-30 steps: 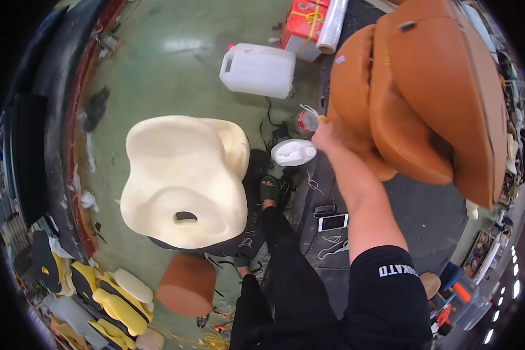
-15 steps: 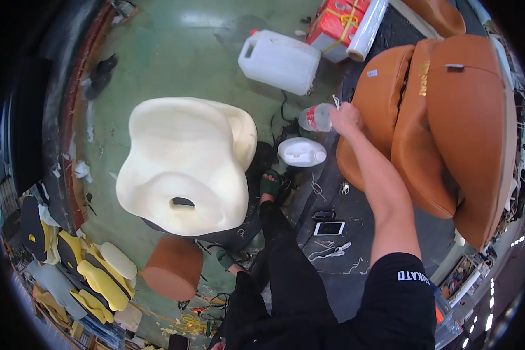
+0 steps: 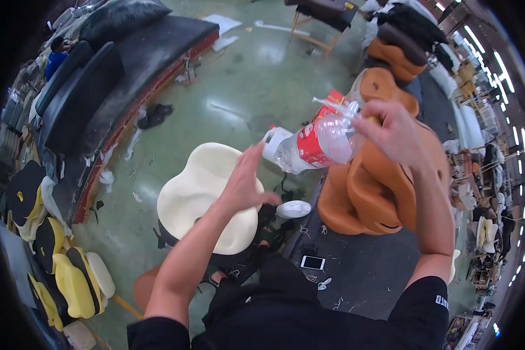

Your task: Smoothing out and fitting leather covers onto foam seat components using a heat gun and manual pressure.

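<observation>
My right hand [image 3: 388,131] is closed round the neck of a clear plastic bottle [image 3: 338,137] with a red label. A thin white nozzle sticks out from its top, pointing left. The bottle is tilted, its base toward my left hand [image 3: 242,186], which is open with thumb and fingers apart and touches nothing that I can see. Below that hand, a cream foam seat [image 3: 184,184] with a contoured top stands in front of me, partly covered by my arm. Brown padded leather seats [image 3: 361,201] are stacked on the right, below the bottle.
A white jug [image 3: 271,143] stands partly hidden behind the bottle; a smaller white jug [image 3: 294,209] lies near my feet. A phone [image 3: 312,263] and cables rest on the dark platform to the right. Yellow and black foam pieces [image 3: 73,283] are piled at left. Black slippers [image 3: 156,115] lie farther off.
My right hand has lifted the bottle from beside the jugs up in front of me. My left hand has come into view, reaching toward it. The view has tilted up to show more floor.
</observation>
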`<action>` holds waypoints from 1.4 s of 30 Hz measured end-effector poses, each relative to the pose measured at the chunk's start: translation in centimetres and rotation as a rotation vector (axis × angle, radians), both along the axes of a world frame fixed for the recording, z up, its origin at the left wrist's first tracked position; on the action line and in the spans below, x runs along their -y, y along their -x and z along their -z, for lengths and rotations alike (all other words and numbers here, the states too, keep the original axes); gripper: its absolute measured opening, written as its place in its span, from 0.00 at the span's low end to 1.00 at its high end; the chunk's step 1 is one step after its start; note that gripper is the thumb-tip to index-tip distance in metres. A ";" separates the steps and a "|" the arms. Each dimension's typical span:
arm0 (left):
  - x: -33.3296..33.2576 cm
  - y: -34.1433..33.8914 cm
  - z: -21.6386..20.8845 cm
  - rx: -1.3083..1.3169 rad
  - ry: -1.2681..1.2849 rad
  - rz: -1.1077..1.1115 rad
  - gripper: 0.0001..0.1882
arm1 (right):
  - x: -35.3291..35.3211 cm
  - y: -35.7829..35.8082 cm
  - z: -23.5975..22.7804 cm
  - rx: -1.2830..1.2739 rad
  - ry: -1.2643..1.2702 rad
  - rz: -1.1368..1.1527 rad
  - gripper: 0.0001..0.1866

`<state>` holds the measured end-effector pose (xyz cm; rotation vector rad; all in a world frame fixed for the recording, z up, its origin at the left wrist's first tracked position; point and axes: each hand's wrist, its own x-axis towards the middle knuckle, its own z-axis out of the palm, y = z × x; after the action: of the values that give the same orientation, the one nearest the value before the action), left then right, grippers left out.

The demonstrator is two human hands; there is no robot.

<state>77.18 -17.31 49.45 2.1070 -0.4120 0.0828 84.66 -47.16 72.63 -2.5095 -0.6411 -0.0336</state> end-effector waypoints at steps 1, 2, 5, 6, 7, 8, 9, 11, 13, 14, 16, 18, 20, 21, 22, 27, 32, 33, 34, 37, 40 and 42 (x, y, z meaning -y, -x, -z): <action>0.9 -1.1 -3.7 0.096 0.034 0.052 0.74 | -1.5 1.7 -3.8 0.048 -0.027 -0.036 0.13; 1.3 -1.4 -7.4 0.062 0.089 0.104 0.75 | -3.0 3.1 -7.4 0.064 -0.013 -0.038 0.16; 0.2 -0.7 -16.4 0.157 0.260 0.217 0.70 | -6.8 7.3 -15.6 0.210 -0.037 -0.051 0.20; -0.8 -0.1 -18.8 0.120 0.314 0.363 0.67 | -8.0 8.4 -17.8 0.207 -0.080 -0.098 0.17; -1.4 0.9 -20.7 0.080 0.373 0.514 0.63 | -8.9 9.6 -19.5 0.215 -0.102 0.004 0.18; -1.8 2.4 -22.1 0.119 0.434 0.485 0.57 | -9.4 11.1 -21.3 0.329 -0.059 -0.069 0.19; -2.0 3.7 -23.3 0.107 0.408 0.498 0.57 | -10.1 12.2 -22.5 0.331 -0.067 -0.060 0.19; -2.4 6.1 -25.6 0.123 0.653 0.486 0.57 | -11.4 14.4 -24.3 0.357 -0.132 -0.106 0.19; -2.6 8.3 -27.5 0.091 0.763 0.534 0.55 | -12.6 16.3 -25.8 0.418 -0.007 -0.132 0.18; -2.8 9.2 -28.3 0.150 0.669 0.493 0.54 | -13.1 17.1 -26.1 0.390 0.017 -0.098 0.18; -3.0 11.4 -29.0 0.213 0.671 0.460 0.50 | -14.5 17.8 -26.0 0.380 -0.042 -0.120 0.18; -3.3 13.3 -28.9 0.087 0.773 0.427 0.47 | -15.8 17.7 -25.1 0.502 0.046 -0.102 0.20; -3.7 14.7 -28.3 0.096 0.708 0.332 0.41 | -16.3 16.7 -24.1 0.501 0.151 -0.056 0.24; -4.0 15.2 -27.9 -0.024 0.775 0.358 0.37 | -16.4 16.1 -23.0 0.448 0.126 -0.101 0.27; -4.2 15.4 -27.5 -0.147 0.843 0.380 0.34 | -16.4 15.1 -22.0 0.400 0.121 -0.074 0.29; -6.0 14.9 -26.0 -0.493 0.754 0.340 0.21 | -15.2 10.0 -15.7 0.050 0.214 0.119 0.36; -7.7 14.4 -23.4 -1.008 0.798 0.368 0.24 | -15.8 7.1 -3.9 -0.351 0.083 0.230 0.27; -8.0 14.4 -22.8 -1.065 0.777 0.366 0.25 | -16.0 6.7 -2.0 -0.385 0.075 0.183 0.27; -8.2 14.5 -22.2 -1.083 0.789 0.344 0.25 | -16.3 6.3 -0.3 -0.407 0.038 0.177 0.26; -8.3 14.2 -20.8 -1.091 0.684 0.225 0.26 | -16.9 5.2 2.4 -0.369 -0.027 0.145 0.26; -8.1 13.4 -20.2 -1.059 0.667 0.209 0.27 | -16.8 4.1 2.7 -0.297 -0.035 0.096 0.28; -7.8 12.8 -20.1 -1.073 0.638 0.166 0.27 | -16.6 3.5 2.4 -0.294 -0.017 0.062 0.28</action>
<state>64.37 -9.49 69.60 1.2307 0.1016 -0.8632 81.16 -30.59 70.25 -2.4509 -0.4398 0.3008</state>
